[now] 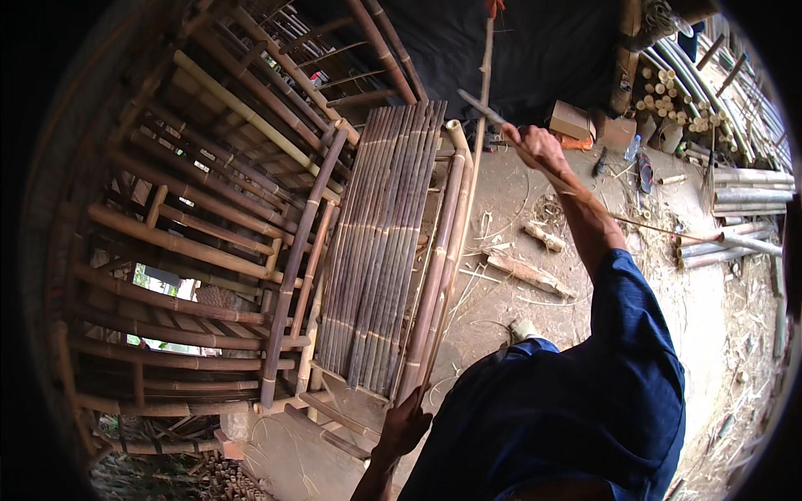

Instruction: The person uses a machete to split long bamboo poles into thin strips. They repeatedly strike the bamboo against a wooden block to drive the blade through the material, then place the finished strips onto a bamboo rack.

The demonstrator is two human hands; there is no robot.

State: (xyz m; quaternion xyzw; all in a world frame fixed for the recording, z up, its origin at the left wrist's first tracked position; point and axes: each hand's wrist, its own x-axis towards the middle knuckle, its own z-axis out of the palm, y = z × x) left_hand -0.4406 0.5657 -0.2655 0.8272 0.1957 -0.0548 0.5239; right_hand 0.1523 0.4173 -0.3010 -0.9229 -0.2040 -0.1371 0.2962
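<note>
My right hand (539,149), arm stretched forward, is closed on the handle of a knife (479,105). Its blade points to the far left and crosses close to a long, thin bamboo strip (477,171); whether they touch I cannot tell. That strip runs from the far side back toward me, along the right edge of a bamboo bench (380,225) with dark slats. Down at the bench's near end, my left hand (405,427) is closed around the strip's near part. Its fingers are partly in shadow.
To the left stands a large bamboo frame (288,267) of rails and posts. Wood pieces (530,274) and shavings litter the floor on the right. Beyond them are cardboard boxes (572,121), a plastic bottle (632,148), a sandal (645,173) and stacked bamboo poles (752,198).
</note>
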